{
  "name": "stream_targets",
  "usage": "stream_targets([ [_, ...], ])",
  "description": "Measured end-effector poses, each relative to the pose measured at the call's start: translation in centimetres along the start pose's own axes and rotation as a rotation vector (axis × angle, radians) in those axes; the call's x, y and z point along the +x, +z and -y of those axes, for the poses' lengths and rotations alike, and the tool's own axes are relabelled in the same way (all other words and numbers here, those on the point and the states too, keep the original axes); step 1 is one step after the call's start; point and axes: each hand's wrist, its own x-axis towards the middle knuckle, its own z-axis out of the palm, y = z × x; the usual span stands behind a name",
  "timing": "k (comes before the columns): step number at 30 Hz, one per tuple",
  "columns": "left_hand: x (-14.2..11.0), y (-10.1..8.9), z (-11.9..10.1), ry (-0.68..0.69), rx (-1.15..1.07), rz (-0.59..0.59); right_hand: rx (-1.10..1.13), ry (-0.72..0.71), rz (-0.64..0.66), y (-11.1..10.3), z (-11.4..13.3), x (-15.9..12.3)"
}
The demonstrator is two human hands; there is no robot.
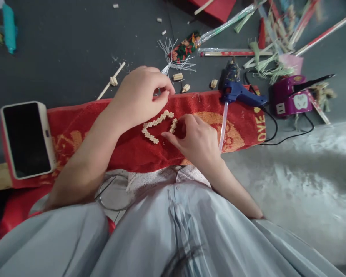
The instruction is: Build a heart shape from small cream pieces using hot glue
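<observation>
A heart-shaped outline of small cream beads or bamboo bits (155,127) lies on a red towel (132,148) across my lap. My left hand (141,94) rests at the top of the outline, fingers curled and pinched near its upper edge. My right hand (194,140) sits at the outline's right side, fingertips pressed together on the bead row. What either pinch holds is too small to make out.
A blue glue gun (239,94) lies on the towel's right end, its cord running to a purple power block (290,98). A phone (27,138) sits at the left. Sticks, wooden bits (178,76) and green fibres (265,57) litter the dark floor beyond.
</observation>
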Motion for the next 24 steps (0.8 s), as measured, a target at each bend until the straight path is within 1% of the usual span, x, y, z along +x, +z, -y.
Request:
stream_targets([
  [3,-0.2,0.5,0.7,-0.032,-0.13,0.054,0.017,-0.005,-0.066,0.6,0.1,-0.4],
  [6,-0.7,1.0,1.3,-0.082,-0.238,0.121,0.061,-0.034,-0.144,1.3,-0.4,-0.9],
  [8,-0.8,1.2,1.7,-0.118,-0.293,0.142,0.08,-0.052,-0.179,1.6,-0.7,-1.1],
  [10,-0.7,1.4,1.9,-0.142,-0.334,0.156,0.089,-0.07,-0.205,1.7,-0.9,-1.2],
  [13,-0.5,1.4,1.9,-0.123,-0.344,0.186,0.098,-0.087,-0.233,1.5,-0.9,-1.2],
  [18,-0.5,1.6,2.5,-0.145,-0.373,0.153,0.148,-0.066,-0.213,1.2,-0.6,-1.1],
  [21,-0.8,2.5,3.2,-0.085,-0.268,0.173,0.157,-0.068,-0.209,1.1,-0.5,-1.2],
  [22,-0.9,2.8,3.4,-0.071,-0.223,0.153,0.151,-0.076,-0.213,1.1,-0.5,-1.2],
  [24,-1.1,3.4,3.5,-0.094,-0.174,0.05,0.136,-0.096,-0.223,1.1,-0.5,-1.3],
])
